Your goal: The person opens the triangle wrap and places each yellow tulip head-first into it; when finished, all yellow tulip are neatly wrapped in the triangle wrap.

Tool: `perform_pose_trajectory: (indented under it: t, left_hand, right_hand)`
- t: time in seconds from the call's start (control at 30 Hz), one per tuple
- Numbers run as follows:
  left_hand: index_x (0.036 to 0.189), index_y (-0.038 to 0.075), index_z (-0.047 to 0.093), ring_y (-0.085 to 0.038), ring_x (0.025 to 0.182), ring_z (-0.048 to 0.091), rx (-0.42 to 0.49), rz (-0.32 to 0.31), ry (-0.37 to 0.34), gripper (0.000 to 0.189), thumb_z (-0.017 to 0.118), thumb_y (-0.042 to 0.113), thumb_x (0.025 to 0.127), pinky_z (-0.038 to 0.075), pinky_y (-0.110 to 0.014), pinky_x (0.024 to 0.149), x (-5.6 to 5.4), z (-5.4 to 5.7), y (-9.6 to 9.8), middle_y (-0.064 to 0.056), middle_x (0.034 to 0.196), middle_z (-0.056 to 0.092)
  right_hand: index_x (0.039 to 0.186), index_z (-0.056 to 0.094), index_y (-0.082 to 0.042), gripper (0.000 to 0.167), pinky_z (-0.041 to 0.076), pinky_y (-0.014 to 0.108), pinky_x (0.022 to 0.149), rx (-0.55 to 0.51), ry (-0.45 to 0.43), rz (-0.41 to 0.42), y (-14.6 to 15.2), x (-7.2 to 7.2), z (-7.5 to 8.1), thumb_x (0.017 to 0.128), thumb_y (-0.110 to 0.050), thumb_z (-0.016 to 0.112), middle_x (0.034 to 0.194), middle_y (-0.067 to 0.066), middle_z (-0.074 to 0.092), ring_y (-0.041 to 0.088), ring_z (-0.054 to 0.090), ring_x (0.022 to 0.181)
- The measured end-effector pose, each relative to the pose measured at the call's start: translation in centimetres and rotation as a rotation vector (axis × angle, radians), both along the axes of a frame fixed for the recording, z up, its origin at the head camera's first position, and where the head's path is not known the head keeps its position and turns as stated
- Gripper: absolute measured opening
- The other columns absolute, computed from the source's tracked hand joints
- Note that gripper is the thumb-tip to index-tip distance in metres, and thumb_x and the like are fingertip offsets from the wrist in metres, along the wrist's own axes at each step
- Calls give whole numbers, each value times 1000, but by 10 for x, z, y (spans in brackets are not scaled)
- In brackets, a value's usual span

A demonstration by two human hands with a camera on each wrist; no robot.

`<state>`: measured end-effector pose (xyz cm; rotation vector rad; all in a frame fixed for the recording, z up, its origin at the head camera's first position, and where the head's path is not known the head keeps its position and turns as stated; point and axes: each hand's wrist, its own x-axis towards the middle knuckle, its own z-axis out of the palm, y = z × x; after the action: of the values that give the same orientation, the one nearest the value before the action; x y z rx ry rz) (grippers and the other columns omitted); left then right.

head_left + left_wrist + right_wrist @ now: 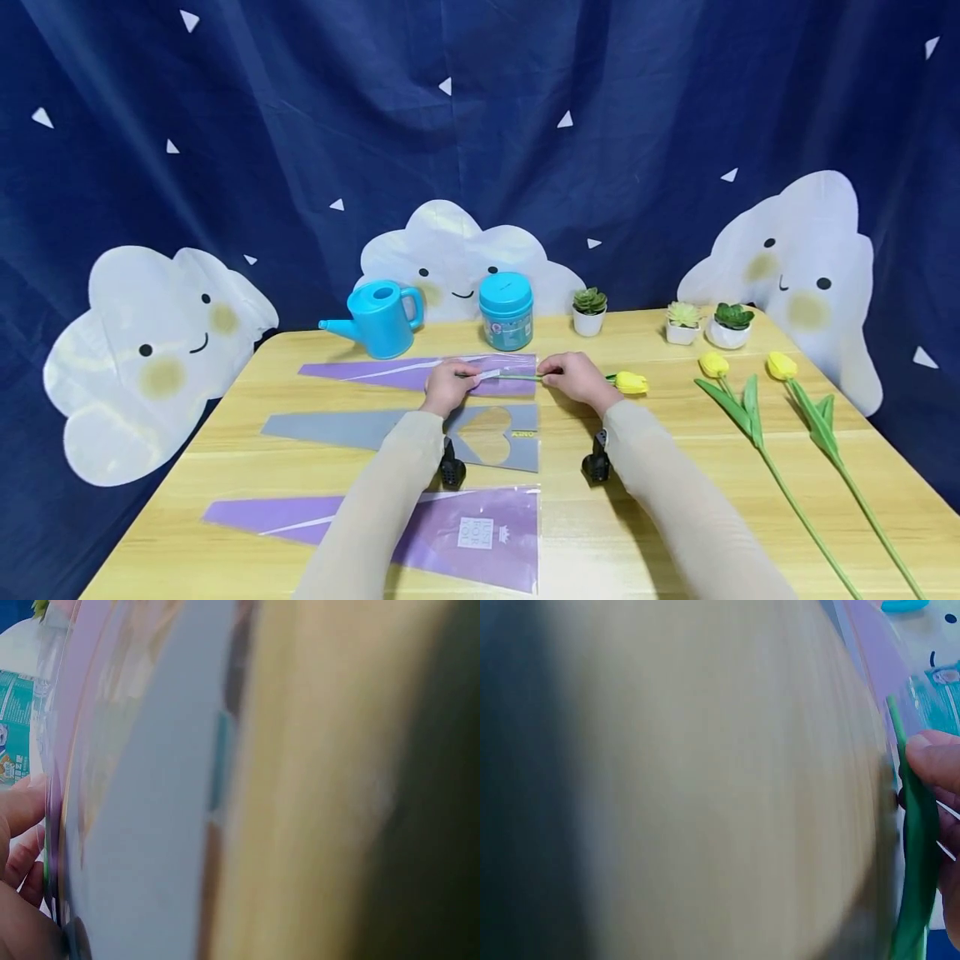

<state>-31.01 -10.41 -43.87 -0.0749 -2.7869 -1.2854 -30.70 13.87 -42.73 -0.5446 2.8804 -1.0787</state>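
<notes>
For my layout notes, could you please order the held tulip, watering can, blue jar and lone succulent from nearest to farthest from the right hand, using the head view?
1. Held tulip: in the right hand.
2. Lone succulent: just behind the hand.
3. Blue jar: behind and to the left.
4. Watering can: farthest left.

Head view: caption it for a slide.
Right hand grips a yellow tulip; left hand holds the farthest purple sleeve.

forward-down head view, close wrist views, teal tub in all three
</notes>
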Motion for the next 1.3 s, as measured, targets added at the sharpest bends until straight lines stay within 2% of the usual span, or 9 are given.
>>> perform_pose_trajectory:
  t: [0.1,0.23,0.37,0.6,0.87,1.0,1.13,1.3]
  left_hand:
    - [92,12,75,-27,114,53,56,8,-17,12,70,14,81,25,-46,104,0,-1,-1,-5,113,63]
    - [93,12,75,-28,114,52,65,3,-17,12,70,13,82,23,-47,106,0,-2,-1,-6,113,63]
    - [93,11,75,-28,115,52,38,-8,-2,12,69,13,82,20,-50,106,2,0,-1,-7,114,63]
    - [94,11,74,-28,116,51,15,-1,-5,13,68,13,83,17,-53,105,6,4,1,-7,116,62]
    - [95,15,74,-26,114,53,-77,-9,-22,12,67,15,85,19,-52,105,-2,1,0,-3,115,63]
    - [92,15,75,-24,109,57,-115,-6,-8,11,68,15,84,17,-50,106,-4,4,1,-1,108,66]
    - [91,15,75,-25,108,57,-110,-2,-7,10,68,14,84,11,-50,109,-2,6,2,-1,107,67]
    - [90,15,75,-25,106,58,-97,1,6,10,68,13,83,10,-50,109,1,5,3,-1,104,68]
  right_hand:
    - [102,68,-4,17,46,41,88,9,-6,4,9,1,4,88,-10,62,100,10,68,27,61,99]
    - [106,67,-2,21,47,41,86,24,-13,0,24,4,10,89,-14,62,103,11,67,27,60,98]
    - [109,66,-1,26,47,41,85,50,-31,12,36,6,15,88,-16,63,104,12,67,26,60,98]
    - [109,65,0,29,48,41,85,174,-4,95,47,9,15,83,-13,68,103,12,68,26,61,97]
    - [96,70,-3,15,49,39,81,244,51,122,45,8,17,81,-4,68,93,8,69,22,62,87]
    - [93,70,-3,14,49,39,80,234,48,97,43,6,18,80,-2,68,91,8,70,22,62,86]
    - [94,71,-4,14,48,40,82,204,28,49,41,4,18,80,-1,68,92,8,70,24,62,89]
    - [92,72,-5,14,49,40,82,178,53,11,33,4,17,79,0,68,91,7,70,24,63,90]
